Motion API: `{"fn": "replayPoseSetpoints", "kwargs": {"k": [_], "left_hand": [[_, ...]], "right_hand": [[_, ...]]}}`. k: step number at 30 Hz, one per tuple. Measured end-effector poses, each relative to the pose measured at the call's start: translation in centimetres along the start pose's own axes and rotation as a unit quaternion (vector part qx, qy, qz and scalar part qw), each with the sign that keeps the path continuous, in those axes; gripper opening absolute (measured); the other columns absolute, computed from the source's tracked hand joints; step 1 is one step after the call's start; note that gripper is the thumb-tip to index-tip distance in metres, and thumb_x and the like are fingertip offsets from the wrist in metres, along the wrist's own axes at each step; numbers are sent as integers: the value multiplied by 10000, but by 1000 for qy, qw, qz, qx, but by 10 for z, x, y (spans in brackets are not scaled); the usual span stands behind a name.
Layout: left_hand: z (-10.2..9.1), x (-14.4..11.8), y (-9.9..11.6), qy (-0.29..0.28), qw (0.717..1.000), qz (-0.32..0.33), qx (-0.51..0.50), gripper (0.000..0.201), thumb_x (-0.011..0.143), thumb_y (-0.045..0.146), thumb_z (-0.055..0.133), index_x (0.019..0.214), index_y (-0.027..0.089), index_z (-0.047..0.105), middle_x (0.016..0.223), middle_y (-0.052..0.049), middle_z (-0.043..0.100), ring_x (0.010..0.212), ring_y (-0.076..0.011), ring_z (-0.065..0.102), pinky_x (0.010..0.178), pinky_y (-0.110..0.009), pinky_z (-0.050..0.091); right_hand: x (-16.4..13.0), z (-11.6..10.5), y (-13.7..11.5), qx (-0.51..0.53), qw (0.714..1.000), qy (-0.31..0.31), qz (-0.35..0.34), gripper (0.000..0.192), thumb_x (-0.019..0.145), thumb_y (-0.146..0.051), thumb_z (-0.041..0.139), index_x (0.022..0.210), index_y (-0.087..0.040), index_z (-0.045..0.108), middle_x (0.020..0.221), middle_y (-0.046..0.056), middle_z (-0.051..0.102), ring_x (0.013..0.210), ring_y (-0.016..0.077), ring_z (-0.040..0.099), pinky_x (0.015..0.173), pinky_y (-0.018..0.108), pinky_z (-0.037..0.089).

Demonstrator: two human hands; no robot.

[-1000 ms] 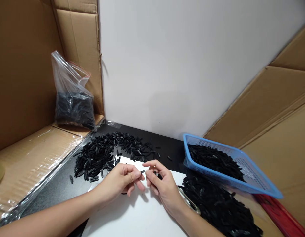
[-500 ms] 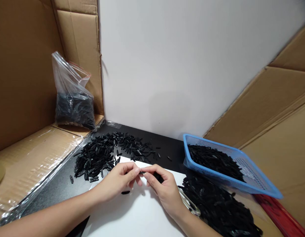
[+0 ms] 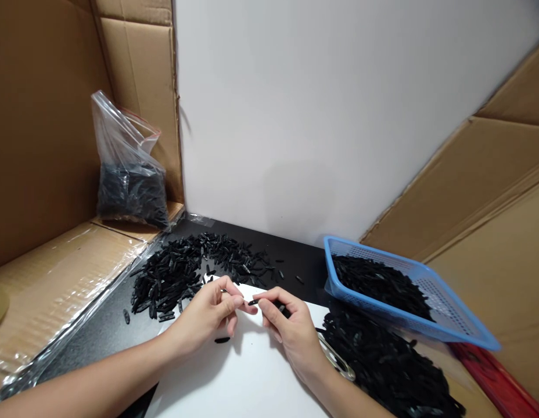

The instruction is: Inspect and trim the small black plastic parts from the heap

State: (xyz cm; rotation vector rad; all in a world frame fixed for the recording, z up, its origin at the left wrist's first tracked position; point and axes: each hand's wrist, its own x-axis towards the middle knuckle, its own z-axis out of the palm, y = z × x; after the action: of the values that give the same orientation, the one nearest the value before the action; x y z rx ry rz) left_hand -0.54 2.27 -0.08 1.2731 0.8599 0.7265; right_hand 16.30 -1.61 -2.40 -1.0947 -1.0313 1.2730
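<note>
Blue basket (image 3: 459,334) heaped with black pieces; clear bag (image 3: 128,168) likewise. Small black part (image 3: 252,302) pinched by right hand (image 3: 293,337) above white sheet (image 3: 247,377); left hand (image 3: 208,316) pinching too, now slightly parted from it.

Black small parts (image 3: 178,273) lie heaped on a black counter (image 3: 99,331) beside a white sheet (image 3: 247,377), a blue perforated basket (image 3: 448,319), a clear bag (image 3: 125,168) with a red strip, brown cardboard (image 3: 43,116) and a white wall (image 3: 317,104).
</note>
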Motion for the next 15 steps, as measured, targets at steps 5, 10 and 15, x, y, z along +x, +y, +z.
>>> {"fn": "replayPoseSetpoints", "kwargs": {"k": [5,10,15], "left_hand": [[-2,2,3,50,998,2,28,176,702,319,726,738,148,698,652,-3,681,542,-97,444,545,-227,317],[-2,1,1,30,999,14,19,187,765,314,671,870,160,687,781,-33,734,634,-126,534,610,-243,388],[-5,2,-1,14,998,53,30,201,798,293,657,961,181,620,695,14,700,619,-121,533,626,-251,408]], "right_hand": [[1,2,-4,130,990,-33,51,362,806,-489,639,664,-187,499,582,-34,566,378,38,255,357,179,112],[2,1,1,12,1000,-7,0,310,768,-463,707,748,-188,564,534,-67,515,378,45,284,366,173,195],[-2,0,0,-124,990,-4,-72,241,795,-404,686,922,-200,703,585,-41,525,484,107,451,452,214,376]]}}
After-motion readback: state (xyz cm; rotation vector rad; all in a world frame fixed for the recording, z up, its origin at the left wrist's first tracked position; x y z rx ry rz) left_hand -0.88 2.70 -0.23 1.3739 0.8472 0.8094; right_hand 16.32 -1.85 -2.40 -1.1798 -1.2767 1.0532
